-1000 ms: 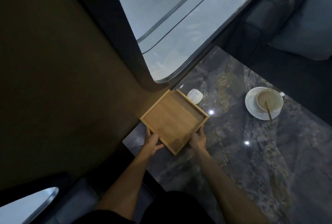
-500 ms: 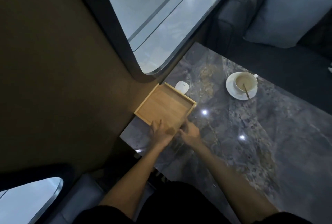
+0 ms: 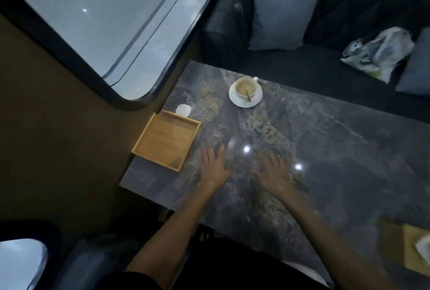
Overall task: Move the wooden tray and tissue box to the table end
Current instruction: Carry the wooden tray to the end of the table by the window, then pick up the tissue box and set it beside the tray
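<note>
The square wooden tray (image 3: 166, 140) lies empty on the dark marble table (image 3: 337, 154), against the wall at the table's left end. My left hand (image 3: 213, 165) hovers open just right of the tray's near corner, apart from it. My right hand (image 3: 274, 173) is open too, fingers spread, over the table's middle. The wooden tissue box (image 3: 416, 250) shows at the right edge of the frame, partly cut off, with white tissue sticking out.
A cup with a spoon on a white saucer (image 3: 246, 91) stands at the table's far side. A small white device (image 3: 183, 110) sits behind the tray. A dark sofa with a grey cushion (image 3: 282, 18) and a plastic bag (image 3: 379, 53) lies beyond.
Both hands have let go of the tray and moved right, away from it. The tray stays by the wall. My view has swung right, bringing the tissue box into sight.
</note>
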`<state>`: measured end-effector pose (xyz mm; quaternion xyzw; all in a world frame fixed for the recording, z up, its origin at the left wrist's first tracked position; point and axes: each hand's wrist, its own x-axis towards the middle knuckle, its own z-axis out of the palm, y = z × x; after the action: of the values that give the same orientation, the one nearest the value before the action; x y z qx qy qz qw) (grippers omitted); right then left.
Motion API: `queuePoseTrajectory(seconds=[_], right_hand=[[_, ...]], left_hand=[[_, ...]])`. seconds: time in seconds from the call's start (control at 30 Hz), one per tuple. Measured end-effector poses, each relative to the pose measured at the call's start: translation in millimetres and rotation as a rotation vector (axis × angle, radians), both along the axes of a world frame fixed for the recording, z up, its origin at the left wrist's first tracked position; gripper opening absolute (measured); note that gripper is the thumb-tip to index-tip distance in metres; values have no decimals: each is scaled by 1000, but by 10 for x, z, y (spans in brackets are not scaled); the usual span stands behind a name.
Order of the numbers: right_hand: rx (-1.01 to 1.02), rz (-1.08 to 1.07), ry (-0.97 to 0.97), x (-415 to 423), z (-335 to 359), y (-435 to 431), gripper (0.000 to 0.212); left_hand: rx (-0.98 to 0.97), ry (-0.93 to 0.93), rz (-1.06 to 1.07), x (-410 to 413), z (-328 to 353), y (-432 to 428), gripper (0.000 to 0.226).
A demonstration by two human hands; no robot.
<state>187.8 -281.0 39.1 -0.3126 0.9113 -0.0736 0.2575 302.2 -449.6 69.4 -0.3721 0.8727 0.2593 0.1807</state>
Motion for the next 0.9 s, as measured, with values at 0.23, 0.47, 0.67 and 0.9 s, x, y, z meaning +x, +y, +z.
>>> queuePoseTrajectory(seconds=[0.23,0.47,0.67,0.9], right_hand=[[-72,-167,42,-552,178,1827,66],[-223,-278,104,-996,409,3645,42],[-311,-505,26,-1256,581,4773,36],[-301,-502,-85,-1427,470,5040,40]], left_hand=[[-55,131,-104,-656,147,1581,70],[46,76,-229,-1045,13,3447,58],[350,-37,-311,-1122,-63,4571,37],[437,-103,-228,-1194,-223,5030,31]])
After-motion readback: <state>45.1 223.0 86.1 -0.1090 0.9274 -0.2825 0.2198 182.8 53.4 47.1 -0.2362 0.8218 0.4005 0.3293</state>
